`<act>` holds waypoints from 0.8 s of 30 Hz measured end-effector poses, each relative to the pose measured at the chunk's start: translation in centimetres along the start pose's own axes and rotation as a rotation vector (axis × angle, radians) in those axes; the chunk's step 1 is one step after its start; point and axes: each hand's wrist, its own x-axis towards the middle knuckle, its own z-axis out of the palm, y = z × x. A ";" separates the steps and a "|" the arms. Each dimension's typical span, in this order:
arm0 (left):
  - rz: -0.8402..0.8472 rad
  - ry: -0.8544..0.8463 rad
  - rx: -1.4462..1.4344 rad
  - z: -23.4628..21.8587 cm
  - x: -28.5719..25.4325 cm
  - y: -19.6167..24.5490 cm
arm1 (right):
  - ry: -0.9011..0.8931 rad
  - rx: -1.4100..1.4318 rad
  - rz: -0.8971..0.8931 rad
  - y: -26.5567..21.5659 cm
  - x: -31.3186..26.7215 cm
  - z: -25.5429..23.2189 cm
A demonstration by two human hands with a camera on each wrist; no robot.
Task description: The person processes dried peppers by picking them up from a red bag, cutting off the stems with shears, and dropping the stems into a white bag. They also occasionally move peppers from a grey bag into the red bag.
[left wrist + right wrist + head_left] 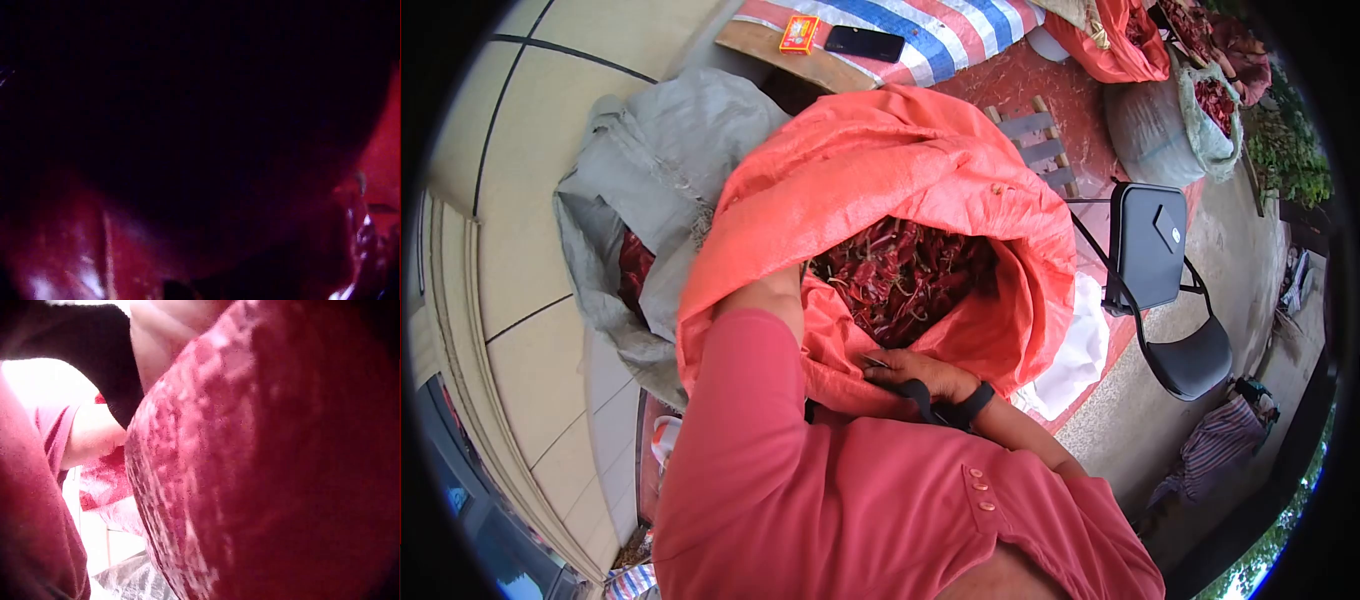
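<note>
A large red woven sack (870, 160) stands wide-mouthed in front of the person, its rim rolled outward. Dried red chillies (900, 280) fill its inside. The left forearm (772, 298) reaches down into the sack at its left side, and the left hand is hidden below the rim. Shiny chillies (81, 275) show dimly along the bottom of the left wrist view, which is mostly dark. At the near rim, the right hand (930, 375) grips the sack's edge, a black strap around its wrist. Sack cloth (187, 475) fills much of the right wrist view.
A grey sack (680, 150) leans close on the left. Behind are a striped sheet (960, 35), a phone (864, 43) and a small red-yellow box (799, 34). A black folding chair (1150, 245) and a pale chilli sack (1150, 125) stand to the right.
</note>
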 end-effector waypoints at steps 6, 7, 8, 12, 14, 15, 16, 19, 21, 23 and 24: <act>0.157 0.120 -0.148 -1.5 -3.8 1.3 | -0.146 0.107 -0.196 2.4 0.0 -0.7; 0.200 0.150 -0.176 -1.6 -4.6 1.7 | -0.198 0.176 -0.269 3.1 -0.3 -0.9; 0.235 0.174 -0.202 -1.8 -5.5 2.3 | -0.243 -0.048 -0.160 -3.1 -1.6 -1.6; 0.076 0.032 -0.170 -2.9 -8.8 6.9 | -0.147 -0.342 -0.211 -6.6 -3.2 -0.8; -0.142 -0.174 -0.069 -4.8 -11.5 10.5 | -0.100 -0.235 -0.175 -4.7 -4.1 -0.3; -0.255 -0.275 -0.020 -5.0 -12.9 11.8 | -0.080 -0.180 -0.156 -4.2 -4.5 -0.1; -0.177 -0.215 0.048 -3.9 -13.8 12.1 | -0.087 -0.183 -0.156 -4.3 -4.6 0.1; -0.015 -0.220 0.131 -3.7 -16.3 13.3 | -0.129 -0.232 -0.050 -5.1 -4.6 0.0; 0.082 -0.276 0.193 -4.1 -17.8 13.9 | -0.192 -0.316 0.162 -6.5 -4.8 0.1; 0.201 -0.296 0.209 -4.1 -18.6 13.3 | -0.168 -0.323 -0.003 -4.2 -4.2 0.2; 0.261 -0.304 0.218 -4.2 -18.7 13.1 | -0.154 -0.327 -0.087 -3.1 -4.0 0.0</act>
